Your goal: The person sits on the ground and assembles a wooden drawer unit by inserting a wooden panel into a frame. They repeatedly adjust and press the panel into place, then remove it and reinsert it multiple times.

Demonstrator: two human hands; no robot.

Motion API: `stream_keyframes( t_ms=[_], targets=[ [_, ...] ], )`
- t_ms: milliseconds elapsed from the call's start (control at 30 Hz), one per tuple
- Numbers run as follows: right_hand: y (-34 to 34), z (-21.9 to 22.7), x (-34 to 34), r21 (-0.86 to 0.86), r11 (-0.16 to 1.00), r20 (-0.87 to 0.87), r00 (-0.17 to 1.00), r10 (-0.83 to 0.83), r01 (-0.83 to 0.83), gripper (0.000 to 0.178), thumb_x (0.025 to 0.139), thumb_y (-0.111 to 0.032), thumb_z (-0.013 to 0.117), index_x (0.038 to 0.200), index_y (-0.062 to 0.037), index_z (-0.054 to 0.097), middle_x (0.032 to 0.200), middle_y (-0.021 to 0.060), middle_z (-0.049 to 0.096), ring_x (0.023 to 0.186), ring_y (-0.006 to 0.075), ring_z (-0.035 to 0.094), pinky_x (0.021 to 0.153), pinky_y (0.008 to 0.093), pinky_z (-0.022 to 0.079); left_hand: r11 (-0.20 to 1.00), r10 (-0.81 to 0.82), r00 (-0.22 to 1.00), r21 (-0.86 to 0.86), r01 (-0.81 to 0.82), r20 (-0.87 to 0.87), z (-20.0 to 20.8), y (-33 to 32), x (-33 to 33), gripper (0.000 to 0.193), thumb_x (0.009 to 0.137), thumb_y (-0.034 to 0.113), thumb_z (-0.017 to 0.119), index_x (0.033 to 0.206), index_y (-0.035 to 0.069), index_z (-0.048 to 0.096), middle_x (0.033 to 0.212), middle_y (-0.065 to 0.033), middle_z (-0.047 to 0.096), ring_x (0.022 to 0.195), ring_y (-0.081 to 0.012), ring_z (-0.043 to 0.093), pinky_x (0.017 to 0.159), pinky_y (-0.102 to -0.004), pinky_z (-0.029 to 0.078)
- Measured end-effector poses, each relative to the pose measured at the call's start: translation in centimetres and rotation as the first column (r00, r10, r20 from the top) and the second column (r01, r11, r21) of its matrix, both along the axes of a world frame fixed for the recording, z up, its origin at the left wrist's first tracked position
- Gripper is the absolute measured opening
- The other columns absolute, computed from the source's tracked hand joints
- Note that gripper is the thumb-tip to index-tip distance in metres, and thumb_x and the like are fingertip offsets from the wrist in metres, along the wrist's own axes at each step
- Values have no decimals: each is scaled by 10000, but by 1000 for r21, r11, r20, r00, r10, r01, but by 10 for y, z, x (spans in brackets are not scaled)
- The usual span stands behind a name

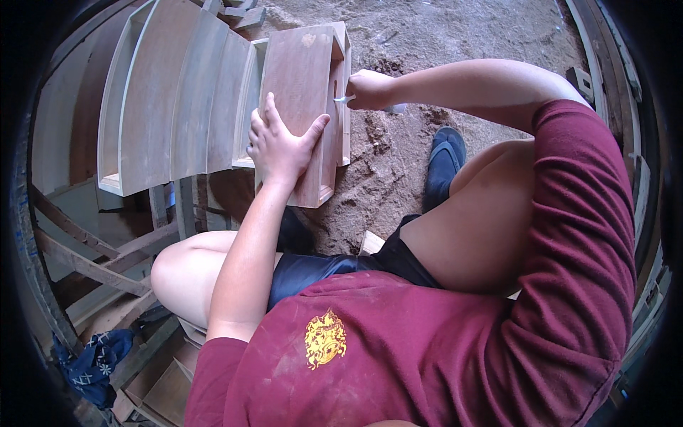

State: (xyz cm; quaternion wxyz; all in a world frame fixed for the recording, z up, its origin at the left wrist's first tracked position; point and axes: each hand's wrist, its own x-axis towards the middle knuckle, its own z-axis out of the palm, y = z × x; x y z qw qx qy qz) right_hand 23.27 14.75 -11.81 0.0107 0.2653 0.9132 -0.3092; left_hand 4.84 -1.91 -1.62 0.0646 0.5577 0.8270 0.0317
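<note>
Your box [299, 64] lies broad face up in front of you, its long edges running away from you and its near end reaching back toward your knees. On its left the row of boxes [153, 107] crowds in; the two overlap in this view, so you cannot tell whether they touch. To the right of the box the dirt floor [512, 43] opens out, giving your right forearm space, with your sandal [447, 160] on the near side of that stretch. Your left knee sits close below the row.

Your left hand [281, 146] is spread on the box's upper face, fingers pointing away and thumb reaching toward the right edge; it presses flat and grips nothing. Your right hand [368, 90] is just beside the box's right side, curled closed around a slim tool [343, 100]. The tool's pale tip points left at that side; whether it touches the wood, you cannot tell.
</note>
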Motion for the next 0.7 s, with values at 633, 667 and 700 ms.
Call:
stream_keyframes(
  t_ms=[633, 667, 700],
  targets=[
    [-27, 10, 4, -71, 997, -5, 1000, 24, -25, 301, 838, -274, 649, 851, 5, 762, 783, 196, 727, 771, 385, 723, 747, 473, 586, 1000, -5, 1000, 19, 4, 17, -1, 0, -1, 1242, 748, 900, 610, 1634, 128, 208, 1564, -266, 334, 1455, -429, 363, 1161, -604, 304],
    [-28, 11, 5, -68, 997, -24, 999, 32, -34, 301, 840, -275, 648, 860, 3, 763, 784, 195, 728, 768, 384, 724, 744, 471, 587, 1000, 0, 1000, 19, 0, 31, 1, 0, 1, 1231, 754, 891, 616, 1632, 122, 221, 1566, -267, 337, 1463, -436, 352, 1173, -601, 292],
    [-28, 11, 5, -88, 996, 9, 1000, 14, -13, 294, 844, -275, 666, 911, -9, 772, 811, 202, 733, 783, 387, 724, 757, 469, 584, 1000, 2, 999, 20, -3, 45, 3, 0, 2, 1221, 761, 881, 623, 1630, 117, 234, 1568, -268, 341, 1472, -444, 342, 1185, -597, 280]
  ],
)
